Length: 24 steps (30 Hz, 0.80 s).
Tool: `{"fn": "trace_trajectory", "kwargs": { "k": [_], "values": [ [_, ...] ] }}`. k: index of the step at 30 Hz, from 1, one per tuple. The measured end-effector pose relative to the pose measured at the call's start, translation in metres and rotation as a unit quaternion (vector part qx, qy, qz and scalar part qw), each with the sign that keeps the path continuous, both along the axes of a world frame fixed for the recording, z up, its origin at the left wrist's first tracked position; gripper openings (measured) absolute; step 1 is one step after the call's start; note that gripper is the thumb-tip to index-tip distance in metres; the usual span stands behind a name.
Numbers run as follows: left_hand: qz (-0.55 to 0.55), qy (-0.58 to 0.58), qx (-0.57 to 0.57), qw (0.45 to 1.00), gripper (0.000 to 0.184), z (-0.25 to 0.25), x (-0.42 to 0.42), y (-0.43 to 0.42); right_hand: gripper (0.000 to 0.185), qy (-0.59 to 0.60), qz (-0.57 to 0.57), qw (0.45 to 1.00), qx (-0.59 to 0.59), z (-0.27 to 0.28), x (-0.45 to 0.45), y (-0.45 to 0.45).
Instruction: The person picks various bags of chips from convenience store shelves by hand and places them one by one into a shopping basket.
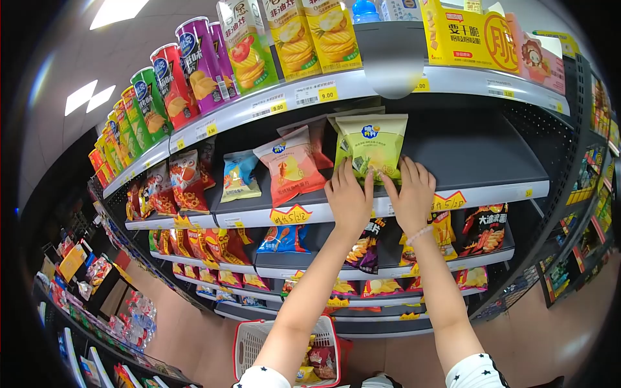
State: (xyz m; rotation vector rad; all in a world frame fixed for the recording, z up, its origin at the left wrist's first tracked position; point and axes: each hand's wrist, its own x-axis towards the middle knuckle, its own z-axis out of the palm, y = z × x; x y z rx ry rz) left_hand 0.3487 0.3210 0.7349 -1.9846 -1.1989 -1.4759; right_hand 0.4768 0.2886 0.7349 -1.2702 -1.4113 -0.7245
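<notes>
A light green bag of chips (pixel 372 139) stands upright at the front of the second shelf from the top. My left hand (pixel 350 199) grips its lower left side, and my right hand (pixel 413 194) grips the lower right, with the thumbs close together on the front. Part of another bag shows behind it. Left of my hands, a pink chip bag (pixel 291 163) leans on the same shelf, beside a blue and cream bag (pixel 240 176). Below my hands, a white and red shopping basket (pixel 249 346) holds several snack packs.
Chip canisters (pixel 202 61) and a yellow box (pixel 466 39) line the top shelf above my hands. The shelf edge (pixel 504 194) carries price labels. Lower shelves hold bags such as a black one (pixel 485 229). Another shelf unit (pixel 585 220) stands at the right.
</notes>
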Motion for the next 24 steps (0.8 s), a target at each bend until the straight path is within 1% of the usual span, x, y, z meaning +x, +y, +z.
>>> {"fn": "trace_trajectory", "kwargs": {
  "k": [1,2,3,4,5,6,8,9,10,11,12,13,14,15,16,17,18,19,20,21,22,23,24],
  "values": [
    [-0.006,0.004,-0.016,1.000,0.052,0.001,0.000,-0.001,0.052,0.002,0.001,1.000,-0.005,0.002,0.000,-0.001],
    [-0.018,-0.004,-0.042,0.999,0.051,0.001,-0.001,-0.002,0.052,-0.001,0.000,1.000,-0.008,0.002,0.000,-0.002],
    [-0.019,-0.007,-0.045,0.999,0.051,0.000,-0.002,-0.006,0.056,0.008,0.006,1.000,-0.012,0.002,0.000,-0.003],
    [-0.036,-0.023,-0.006,0.999,0.050,-0.001,-0.004,-0.011,0.060,0.015,0.012,1.000,-0.016,0.001,0.000,-0.004],
    [-0.053,-0.040,0.034,0.997,0.049,-0.002,-0.005,-0.015,0.060,0.011,0.010,1.000,-0.018,0.001,0.001,-0.006],
    [-0.054,-0.044,0.034,0.997,0.049,-0.006,-0.009,-0.023,0.062,0.007,0.018,1.000,-0.018,0.001,0.001,-0.009],
    [-0.096,-0.072,0.012,0.993,0.050,-0.029,-0.024,-0.050,0.064,0.000,0.023,1.000,-0.017,-0.002,0.004,-0.011],
    [-0.119,-0.058,0.009,0.991,0.050,-0.050,-0.035,-0.063,0.063,-0.003,0.067,0.998,0.021,-0.006,0.008,-0.012],
    [-0.140,-0.044,0.004,0.989,0.051,-0.079,-0.049,-0.077,0.062,-0.007,0.112,0.992,0.058,-0.013,0.012,-0.014],
    [-0.169,-0.040,0.014,0.985,0.050,-0.121,-0.064,-0.087,0.059,0.003,0.107,0.993,0.057,-0.022,0.012,-0.025],
    [-0.153,-0.002,-0.018,0.988,0.047,-0.163,-0.083,-0.105,0.056,0.011,0.103,0.993,0.055,-0.037,0.013,-0.039],
    [-0.135,0.050,-0.059,0.988,0.048,-0.204,-0.106,-0.127,0.051,0.007,0.108,0.992,0.057,-0.062,0.015,-0.048],
    [-0.140,0.103,-0.131,0.976,0.048,-0.245,-0.133,-0.144,0.047,0.002,0.117,0.991,0.056,-0.094,0.016,-0.056],
    [-0.138,0.131,-0.218,0.957,0.046,-0.270,-0.158,-0.163,0.045,0.054,0.145,0.987,0.034,-0.126,0.010,-0.065],
    [-0.073,0.151,-0.320,0.932,0.041,-0.303,-0.186,-0.188,0.043,0.098,0.166,0.981,0.017,-0.166,0.000,-0.075],
    [0.012,0.169,-0.394,0.903,0.042,-0.345,-0.216,-0.212,0.041,0.182,0.154,0.969,-0.072,-0.210,-0.016,-0.092],
    [0.096,0.179,-0.473,0.857,0.044,-0.386,-0.246,-0.234,0.040,0.160,0.144,0.966,-0.145,-0.238,-0.033,-0.110],
    [0.122,0.134,-0.512,0.840,0.047,-0.413,-0.276,-0.260,0.038,0.163,0.186,0.944,-0.220,-0.270,-0.051,-0.125],
    [0.220,0.195,-0.455,0.841,0.044,-0.443,-0.296,-0.286,0.035,0.208,0.211,0.906,-0.303,-0.306,-0.071,-0.144],
    [0.228,0.126,-0.537,0.802,0.043,-0.441,-0.308,-0.306,0.030,0.201,0.242,0.880,-0.356,-0.332,-0.095,-0.158],
    [0.230,0.060,-0.611,0.755,0.042,-0.432,-0.326,-0.316,0.025,0.237,0.271,0.819,-0.446,-0.351,-0.124,-0.173],
    [0.232,0.024,-0.603,0.763,0.040,-0.435,-0.337,-0.327,0.022,0.187,0.307,0.774,-0.522,-0.338,-0.160,-0.182],
    [0.234,-0.003,-0.587,0.775,0.038,-0.442,-0.353,-0.330,0.022,0.210,0.358,0.700,-0.581,-0.353,-0.190,-0.188]
  ]
}}
